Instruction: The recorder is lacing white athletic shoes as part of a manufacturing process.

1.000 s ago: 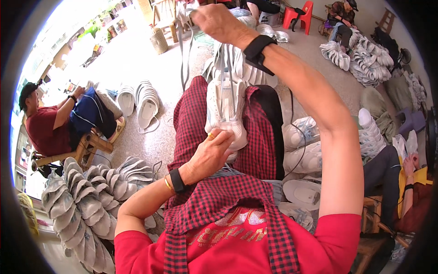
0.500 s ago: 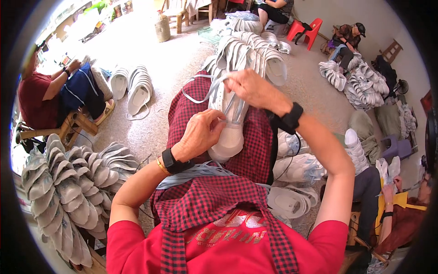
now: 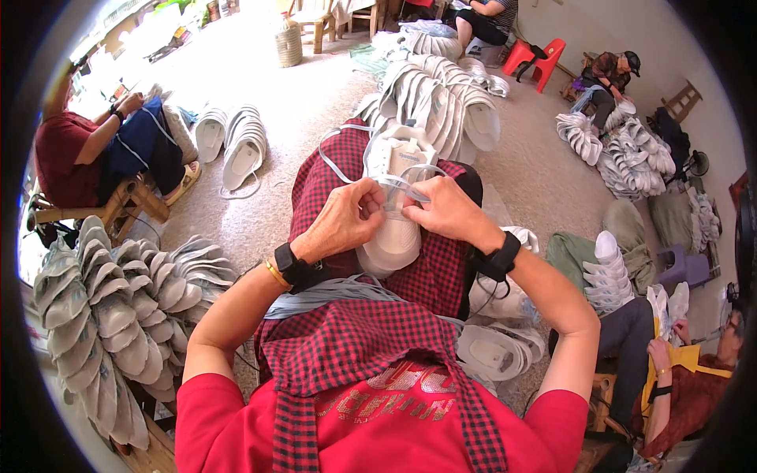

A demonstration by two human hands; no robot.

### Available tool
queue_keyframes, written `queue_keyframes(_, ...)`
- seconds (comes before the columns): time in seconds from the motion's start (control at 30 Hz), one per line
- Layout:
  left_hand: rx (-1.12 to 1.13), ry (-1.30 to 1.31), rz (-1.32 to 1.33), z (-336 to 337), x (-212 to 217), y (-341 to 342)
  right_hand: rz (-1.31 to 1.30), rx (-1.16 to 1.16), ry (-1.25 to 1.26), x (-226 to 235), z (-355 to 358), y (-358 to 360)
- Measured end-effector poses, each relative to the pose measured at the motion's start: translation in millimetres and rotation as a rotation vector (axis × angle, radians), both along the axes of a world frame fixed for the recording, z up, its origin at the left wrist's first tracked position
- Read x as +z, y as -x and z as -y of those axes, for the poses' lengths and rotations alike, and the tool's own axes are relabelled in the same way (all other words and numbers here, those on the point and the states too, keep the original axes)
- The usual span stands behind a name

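Observation:
A white shoe upper (image 3: pixel 389 246) lies over my lap, its rounded toe toward me. Both hands meet at its lacing area, one on each side. My left hand (image 3: pixel 347 217) has its fingertips pinched at the left eyelet edge, by the lace. Across from it, my right hand (image 3: pixel 453 209) pinches the pale blue-grey shoelace (image 3: pixel 335 164), which loops out to the left and arcs over the shoe's opening. More loose laces (image 3: pixel 339 298) lie in a bundle at my waist on the checked apron (image 3: pixel 355 339).
Stacked shoe uppers (image 3: pixel 110 315) stand at my left, and another long row (image 3: pixel 434 98) lies ahead. More uppers (image 3: pixel 497 351) sit by my right hip. Co-workers sit at left, far right and near right. A red plastic chair (image 3: pixel 535 61) stands at the back.
My right hand has come down from above the shoe to its lacing area, beside my left hand. The lace pulled up before now curves lower across the opening.

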State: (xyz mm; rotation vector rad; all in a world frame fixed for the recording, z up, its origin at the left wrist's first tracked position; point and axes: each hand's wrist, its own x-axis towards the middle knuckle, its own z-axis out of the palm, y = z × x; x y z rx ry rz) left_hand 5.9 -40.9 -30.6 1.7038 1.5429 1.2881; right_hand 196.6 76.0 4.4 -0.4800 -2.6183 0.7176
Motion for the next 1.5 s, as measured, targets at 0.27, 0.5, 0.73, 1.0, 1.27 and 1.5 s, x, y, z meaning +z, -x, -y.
queue_keyframes(0.27,-0.002,-0.042,-0.059,-3,-1,0,0.116,0.08,0.408,-8,-20,-13)
queue_keyframes(0.5,-0.006,-0.264,-0.347,18,0,-10,-0.011,0.019,0.009,-10,-14,-7)
queue_keyframes(0.73,-0.196,-0.335,-0.597,33,10,-25,-0.191,-0.152,0.188,20,-31,5)
queue_keyframes(1.0,-0.285,-0.257,-0.895,30,-17,-29,-0.384,0.052,-0.719,121,-75,80)
queue_keyframes(1.27,-0.306,-0.286,-0.544,21,-5,-18,-0.52,0.09,-0.601,123,-96,122)
queue_keyframes(1.5,0.1,-0.288,-0.187,2,16,-3,-0.465,0.048,-0.322,120,-55,88)
